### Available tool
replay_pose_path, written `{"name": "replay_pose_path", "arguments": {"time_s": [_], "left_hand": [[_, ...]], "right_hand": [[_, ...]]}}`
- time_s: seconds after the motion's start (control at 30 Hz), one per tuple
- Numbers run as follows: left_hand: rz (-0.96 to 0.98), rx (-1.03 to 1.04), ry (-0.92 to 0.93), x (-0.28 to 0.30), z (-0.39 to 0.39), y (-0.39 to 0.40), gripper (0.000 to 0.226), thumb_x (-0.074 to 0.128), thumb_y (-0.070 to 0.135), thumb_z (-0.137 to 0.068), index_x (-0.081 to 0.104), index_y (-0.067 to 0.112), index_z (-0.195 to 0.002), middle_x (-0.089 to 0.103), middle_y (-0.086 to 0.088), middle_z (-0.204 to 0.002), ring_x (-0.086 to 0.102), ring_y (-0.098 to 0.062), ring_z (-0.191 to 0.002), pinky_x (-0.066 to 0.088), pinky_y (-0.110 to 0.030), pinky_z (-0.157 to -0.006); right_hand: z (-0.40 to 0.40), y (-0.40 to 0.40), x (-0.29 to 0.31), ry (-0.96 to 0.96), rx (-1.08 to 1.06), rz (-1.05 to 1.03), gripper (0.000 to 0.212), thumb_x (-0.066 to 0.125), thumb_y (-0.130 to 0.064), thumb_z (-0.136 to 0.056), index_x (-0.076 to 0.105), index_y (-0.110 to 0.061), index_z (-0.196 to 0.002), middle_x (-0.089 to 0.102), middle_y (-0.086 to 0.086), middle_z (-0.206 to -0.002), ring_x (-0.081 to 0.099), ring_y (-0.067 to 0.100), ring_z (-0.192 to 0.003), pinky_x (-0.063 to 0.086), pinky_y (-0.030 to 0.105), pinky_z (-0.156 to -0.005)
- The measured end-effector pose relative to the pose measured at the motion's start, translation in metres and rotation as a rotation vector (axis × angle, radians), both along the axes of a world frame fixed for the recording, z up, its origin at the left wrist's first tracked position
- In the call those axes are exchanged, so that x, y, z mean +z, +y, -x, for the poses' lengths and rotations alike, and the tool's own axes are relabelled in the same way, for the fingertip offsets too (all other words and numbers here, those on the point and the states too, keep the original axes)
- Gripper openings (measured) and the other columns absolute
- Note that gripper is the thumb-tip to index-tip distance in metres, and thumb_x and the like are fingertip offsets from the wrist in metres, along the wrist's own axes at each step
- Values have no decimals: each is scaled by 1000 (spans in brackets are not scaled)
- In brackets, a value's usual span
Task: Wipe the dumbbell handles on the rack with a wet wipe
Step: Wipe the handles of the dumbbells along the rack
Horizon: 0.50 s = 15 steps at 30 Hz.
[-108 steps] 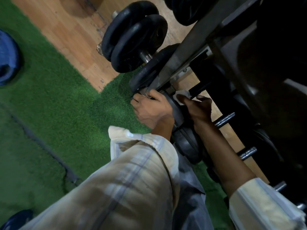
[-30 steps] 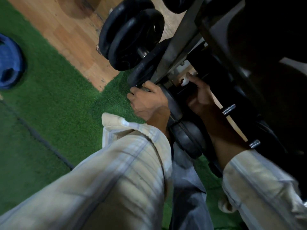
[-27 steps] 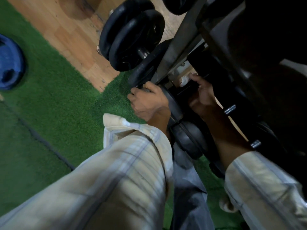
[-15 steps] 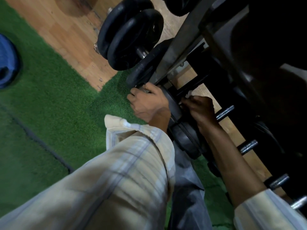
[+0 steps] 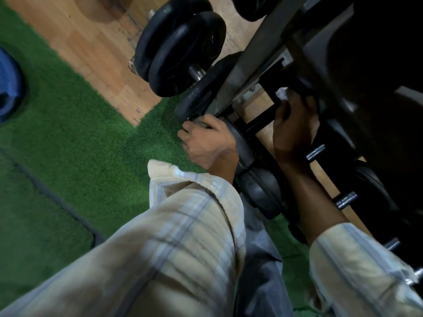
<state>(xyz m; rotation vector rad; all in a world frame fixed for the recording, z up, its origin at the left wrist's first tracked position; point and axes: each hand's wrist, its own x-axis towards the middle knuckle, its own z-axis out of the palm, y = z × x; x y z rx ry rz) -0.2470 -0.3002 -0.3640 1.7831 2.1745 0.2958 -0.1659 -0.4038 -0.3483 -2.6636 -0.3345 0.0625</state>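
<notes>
Dumbbell handles (image 5: 258,121) sit low on the rack (image 5: 256,51), between black end plates. Our right hand (image 5: 291,124) curls round one, pinching the white wipe (image 5: 282,93) against it. Our left hand (image 5: 206,140) grips the rack's bottom edge. Risk, we judge: the wipe could bunch or slip off in that tight dark gap, leaving part unwiped. We count four bare handle ends (image 5: 315,152), one wipe, two hands.
</notes>
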Motion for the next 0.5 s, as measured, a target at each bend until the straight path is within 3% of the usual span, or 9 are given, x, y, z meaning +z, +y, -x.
{"name": "replay_pose_path", "arguments": {"time_s": [0.03, 0.07, 0.17, 0.3, 0.4, 0.47, 0.5], "left_hand": [[2, -3, -3, -1, 0, 0, 39, 45, 41, -88, 62, 7, -97, 61, -16, -101, 63, -41, -84, 51, -46, -68], [4, -3, -8, -1, 1, -1, 40, 44, 41, -87, 62, 7, -97, 61, -16, -101, 63, -41, -84, 51, -46, -67], [9, -3, -14, -1, 2, 0, 42, 43, 42, -86, 62, 7, -98, 61, -16, -102, 63, -40, -85, 52, -46, -67], [21, -12, -15, 0, 3, 0, 45, 40, 43, -84, 61, 7, -99, 61, -17, -103, 63, -41, -87, 51, -46, -69], [16, -24, -19, 1, 2, 0, 47, 37, 44, -85, 61, 6, -99, 61, -17, -103, 62, -41, -87, 49, -46, -69], [25, -41, -19, 0, 2, -1, 50, 34, 45, -85, 61, 6, -101, 60, -17, -104, 62, -40, -87, 48, -45, -69], [29, -42, -16, 0, 2, -2, 51, 33, 46, -85, 61, 6, -101, 60, -17, -104, 62, -40, -87, 48, -45, -70]], "right_hand": [[-2, 2, 4, 87, 50, 45, 31, 50, -20, -103, 68, -17, -127, 64, 7, -113, 58, 9, -82, 35, 13, -70], [-3, 4, 8, 125, 105, 89, 32, 49, -20, -102, 69, -18, -126, 64, 4, -112, 60, 8, -81, 41, 12, -72], [-3, 14, 1, 223, 397, 209, 36, 48, -30, -94, 75, -18, -115, 73, 11, -111, 70, 33, -98, 56, 34, -78], [6, 16, -4, 445, 620, 310, 44, 41, -48, -89, 68, -26, -116, 73, 11, -110, 69, 35, -101, 57, 38, -80], [-4, -1, 1, 335, 501, 140, 34, 52, -47, -99, 72, -37, -123, 76, 0, -112, 70, 24, -103, 49, 20, -78], [-10, -15, 4, 199, 351, -44, 26, 59, -27, -103, 74, -22, -124, 75, 6, -109, 67, 17, -98, 33, 1, -72], [-12, -20, 1, 104, 285, -100, 26, 60, -20, -103, 74, -14, -124, 76, 9, -105, 66, 14, -92, 33, 0, -72]]}}
